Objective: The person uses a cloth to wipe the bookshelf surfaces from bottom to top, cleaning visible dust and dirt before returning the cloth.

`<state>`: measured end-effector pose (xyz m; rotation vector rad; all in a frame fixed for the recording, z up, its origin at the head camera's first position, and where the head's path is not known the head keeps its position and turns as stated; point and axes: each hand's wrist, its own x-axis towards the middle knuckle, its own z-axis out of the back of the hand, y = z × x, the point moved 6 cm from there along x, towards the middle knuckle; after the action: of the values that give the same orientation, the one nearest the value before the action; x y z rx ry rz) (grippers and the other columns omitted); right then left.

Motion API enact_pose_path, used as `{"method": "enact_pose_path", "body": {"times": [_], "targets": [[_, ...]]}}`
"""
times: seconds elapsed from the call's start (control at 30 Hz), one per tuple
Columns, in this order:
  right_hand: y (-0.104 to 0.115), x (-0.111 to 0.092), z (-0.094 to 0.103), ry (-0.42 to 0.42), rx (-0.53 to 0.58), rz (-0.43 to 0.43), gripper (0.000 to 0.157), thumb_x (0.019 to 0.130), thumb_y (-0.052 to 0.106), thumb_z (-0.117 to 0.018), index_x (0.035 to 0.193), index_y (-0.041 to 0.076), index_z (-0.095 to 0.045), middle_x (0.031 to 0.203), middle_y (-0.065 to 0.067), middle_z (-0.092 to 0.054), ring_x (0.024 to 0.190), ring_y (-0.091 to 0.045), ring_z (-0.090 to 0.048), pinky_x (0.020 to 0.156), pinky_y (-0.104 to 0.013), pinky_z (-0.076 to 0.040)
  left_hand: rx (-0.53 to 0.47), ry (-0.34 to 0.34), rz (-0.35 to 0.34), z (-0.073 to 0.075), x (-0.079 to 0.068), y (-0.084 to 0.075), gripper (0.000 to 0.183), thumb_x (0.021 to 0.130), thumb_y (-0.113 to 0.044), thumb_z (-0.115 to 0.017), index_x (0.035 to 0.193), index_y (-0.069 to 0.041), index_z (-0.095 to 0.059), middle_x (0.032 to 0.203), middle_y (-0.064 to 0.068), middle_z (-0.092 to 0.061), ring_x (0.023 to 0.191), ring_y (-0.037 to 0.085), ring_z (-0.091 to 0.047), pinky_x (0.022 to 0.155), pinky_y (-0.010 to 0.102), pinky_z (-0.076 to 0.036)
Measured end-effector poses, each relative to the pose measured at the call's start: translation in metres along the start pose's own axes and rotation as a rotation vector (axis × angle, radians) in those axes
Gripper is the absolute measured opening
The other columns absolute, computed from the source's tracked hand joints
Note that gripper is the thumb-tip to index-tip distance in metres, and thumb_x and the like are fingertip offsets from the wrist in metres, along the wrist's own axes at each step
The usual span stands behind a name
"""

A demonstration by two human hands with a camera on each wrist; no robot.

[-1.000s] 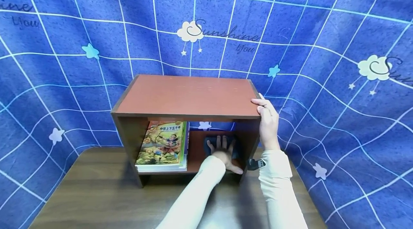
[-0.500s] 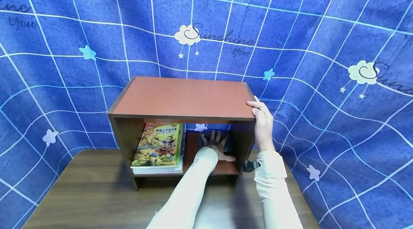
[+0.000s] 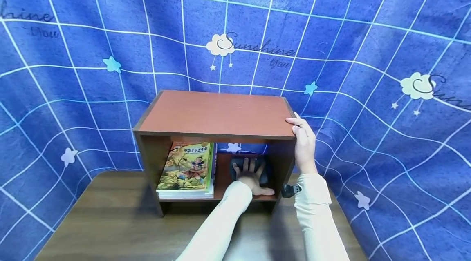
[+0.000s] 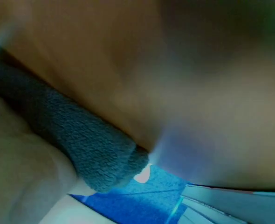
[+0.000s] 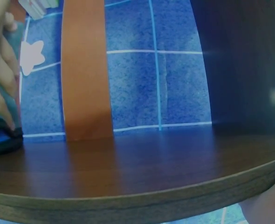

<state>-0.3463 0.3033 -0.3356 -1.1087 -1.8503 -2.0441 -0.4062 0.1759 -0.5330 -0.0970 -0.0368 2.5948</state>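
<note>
A small brown two-sided shelf (image 3: pixel 217 114) with a reddish top stands on the table. Inside it, my left hand (image 3: pixel 249 180) lies flat with fingers spread on a dark teal cloth (image 3: pixel 264 177), pressing it against the shelf board at the right end. Up close in the left wrist view, the cloth (image 4: pixel 86 135) looks fluffy like a towel and sticks out from under the hand. My right hand (image 3: pixel 304 146) grips the shelf's top right corner, one finger over the top and others along the outer side. The left palm hides part of the cloth.
A stack of books (image 3: pixel 187 167) with a colourful cover lies in the shelf's left half. The side panel (image 5: pixel 249 70) stands close to the right of the cloth. Behind the shelf hangs a blue gridded curtain (image 3: pixel 235 16). The wooden table (image 3: pixel 110 216) extends in front.
The left hand has slid the cloth deeper into the shelf, then back toward the front edge. The right hand stays on the corner. The head view has shifted slightly.
</note>
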Motion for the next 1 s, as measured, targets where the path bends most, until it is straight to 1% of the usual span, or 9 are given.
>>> {"method": "enact_pose_path", "body": {"times": [0.1,0.33,0.53,0.63,0.77,0.87,0.93,0.97,1.0], "targets": [[0.001,0.000,0.001,0.009,-0.008,-0.011,0.032,0.092,0.008,-0.042,0.110,0.000,-0.067,0.137,-0.001,-0.050,0.131,-0.013,-0.038,0.107,-0.033,-0.026,0.031,-0.020,0.007,0.002,-0.016,-0.007,0.108,0.064,-0.090,-0.040,0.152,-0.033,-0.014,0.156,0.011,-0.012,0.140,0.037,-0.008,0.098,0.070,-0.016],[0.001,-0.002,0.003,0.004,-0.019,-0.033,0.033,0.093,0.007,-0.041,0.111,-0.001,-0.067,0.139,-0.002,-0.049,0.132,-0.014,-0.037,0.107,-0.033,-0.025,0.033,-0.038,-0.005,-0.024,-0.039,-0.014,0.112,0.059,-0.094,-0.033,0.152,-0.037,-0.007,0.157,0.010,-0.009,0.141,0.037,-0.005,0.096,0.073,-0.011],[0.004,-0.003,0.002,0.010,-0.003,-0.016,0.032,0.092,0.006,-0.041,0.110,-0.003,-0.066,0.138,-0.008,-0.049,0.132,-0.014,-0.037,0.106,-0.030,-0.026,0.036,-0.062,-0.033,-0.030,-0.059,-0.017,0.115,0.053,-0.097,-0.028,0.151,-0.041,-0.007,0.157,0.008,-0.011,0.140,0.037,-0.006,0.094,0.075,-0.011],[0.006,-0.003,0.009,0.004,-0.022,-0.024,0.032,0.093,0.006,-0.041,0.111,-0.002,-0.066,0.138,-0.006,-0.050,0.132,-0.014,-0.037,0.106,-0.030,-0.025,0.027,-0.058,-0.045,-0.029,-0.057,-0.022,0.113,0.055,-0.097,-0.028,0.151,-0.041,-0.008,0.157,0.007,-0.011,0.141,0.036,-0.006,0.095,0.074,-0.010],[0.005,-0.005,0.015,-0.005,-0.019,-0.049,0.033,0.094,0.007,-0.040,0.112,-0.002,-0.066,0.139,-0.004,-0.048,0.132,-0.014,-0.036,0.106,-0.029,-0.025,0.013,-0.036,-0.035,-0.024,-0.045,-0.023,0.109,0.058,-0.095,-0.031,0.151,-0.041,-0.010,0.157,0.008,-0.010,0.141,0.035,-0.006,0.096,0.073,-0.011],[0.004,-0.006,0.013,-0.001,-0.018,-0.051,0.033,0.094,0.007,-0.040,0.112,-0.002,-0.066,0.140,-0.004,-0.048,0.132,-0.014,-0.036,0.106,-0.029,-0.025,-0.002,-0.016,-0.003,-0.016,-0.036,-0.012,0.106,0.061,-0.093,-0.034,0.151,-0.041,-0.011,0.157,0.008,-0.007,0.141,0.034,-0.004,0.097,0.072,-0.011],[0.004,-0.006,0.007,0.010,-0.020,-0.041,0.032,0.094,0.006,-0.040,0.112,-0.002,-0.066,0.139,-0.006,-0.048,0.132,-0.014,-0.036,0.106,-0.029,-0.026,-0.023,-0.020,0.024,-0.011,-0.030,0.000,0.104,0.063,-0.092,-0.036,0.151,-0.041,-0.012,0.157,0.007,-0.006,0.141,0.034,-0.003,0.097,0.073,-0.010],[0.004,-0.005,0.004,0.017,-0.017,-0.037,0.032,0.094,0.006,-0.040,0.112,-0.002,-0.066,0.139,-0.006,-0.048,0.132,-0.014,-0.036,0.106,-0.029,-0.025,-0.040,-0.007,0.037,-0.004,-0.030,0.006,0.104,0.064,-0.091,-0.037,0.151,-0.039,-0.013,0.157,0.008,-0.006,0.141,0.034,-0.003,0.098,0.072,-0.010],[0.004,-0.004,0.001,0.025,-0.016,-0.031,0.032,0.094,0.006,-0.040,0.112,-0.003,-0.066,0.139,-0.007,-0.048,0.132,-0.014,-0.036,0.106,-0.029,-0.025,-0.058,-0.024,0.049,-0.005,-0.025,0.014,0.104,0.064,-0.091,-0.037,0.151,-0.039,-0.013,0.157,0.008,-0.004,0.141,0.035,-0.001,0.098,0.072,-0.008]]}}
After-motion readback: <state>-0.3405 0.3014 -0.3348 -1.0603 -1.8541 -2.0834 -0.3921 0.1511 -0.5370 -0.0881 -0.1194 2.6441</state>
